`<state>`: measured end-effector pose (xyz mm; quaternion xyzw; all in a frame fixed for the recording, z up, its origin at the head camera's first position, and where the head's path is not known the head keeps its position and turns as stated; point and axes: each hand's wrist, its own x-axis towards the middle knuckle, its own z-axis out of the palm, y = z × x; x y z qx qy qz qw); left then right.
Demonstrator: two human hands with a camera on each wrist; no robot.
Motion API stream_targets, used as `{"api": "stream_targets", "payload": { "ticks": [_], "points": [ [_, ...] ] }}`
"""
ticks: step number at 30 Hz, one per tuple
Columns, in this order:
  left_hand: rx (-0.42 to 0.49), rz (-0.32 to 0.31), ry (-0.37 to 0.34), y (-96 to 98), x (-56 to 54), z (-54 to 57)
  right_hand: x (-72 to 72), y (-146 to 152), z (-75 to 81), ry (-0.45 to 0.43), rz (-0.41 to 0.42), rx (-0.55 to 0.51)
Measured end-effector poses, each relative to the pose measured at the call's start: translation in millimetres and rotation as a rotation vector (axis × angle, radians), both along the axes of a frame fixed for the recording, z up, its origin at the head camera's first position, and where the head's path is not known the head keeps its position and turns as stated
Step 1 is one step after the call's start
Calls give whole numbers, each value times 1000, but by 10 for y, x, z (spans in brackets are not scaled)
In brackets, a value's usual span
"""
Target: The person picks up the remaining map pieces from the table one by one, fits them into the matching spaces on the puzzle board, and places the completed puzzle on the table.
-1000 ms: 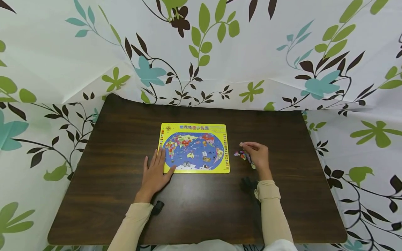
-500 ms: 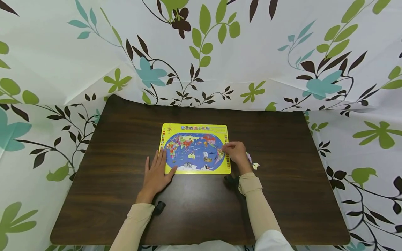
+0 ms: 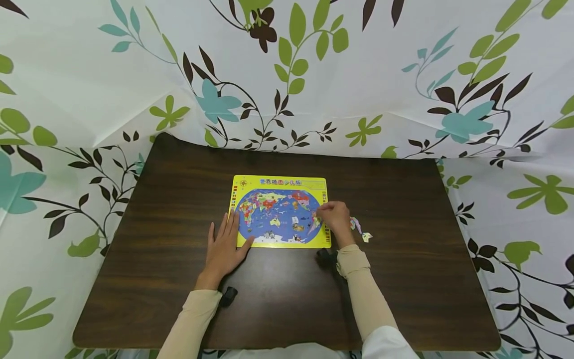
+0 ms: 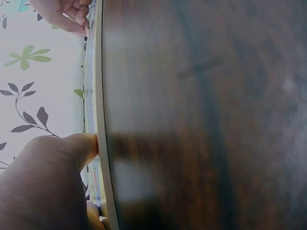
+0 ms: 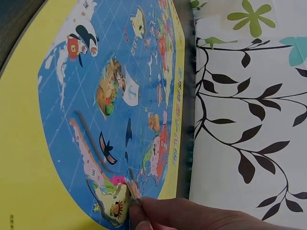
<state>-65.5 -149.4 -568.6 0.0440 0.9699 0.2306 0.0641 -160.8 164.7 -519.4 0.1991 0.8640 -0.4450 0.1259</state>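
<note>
A yellow-bordered world map puzzle board lies flat on the dark table. My left hand rests with straight fingers on its left edge, and the left wrist view shows the thumb against the board's rim. Over the map's right part, my right hand pinches a small puzzle piece, mostly hidden by the fingertips. Next to it in the right wrist view is a pale yellow piece with a sun face, sitting slightly raised in the South America area. The grey gap along this area shows an uneven fit.
Loose puzzle pieces lie on the table right of the board, partly hidden by my right hand, with a pale one nearest. The brown table ends at a leaf-patterned cloth behind.
My right hand has carried the small puzzle piece left from beside the loose pieces onto the map's right part, and stays there over the last half second. The left hand has stayed in place.
</note>
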Motion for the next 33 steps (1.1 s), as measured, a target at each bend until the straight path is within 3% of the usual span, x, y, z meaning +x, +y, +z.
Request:
{"api": "stream_targets", "payload": {
  "ticks": [7, 11, 18, 33],
  "points": [
    [9, -2, 18, 7, 3, -10, 52, -8, -5, 64, 0, 15],
    [16, 2, 26, 3, 5, -21, 100, -7, -44, 126, 44, 44],
    [12, 2, 34, -5, 9, -28, 152, -46, -82, 150, 104, 100],
    [-2, 2, 14, 6, -12, -24, 160, -86, -94, 257, 208, 191]
  ]
}}
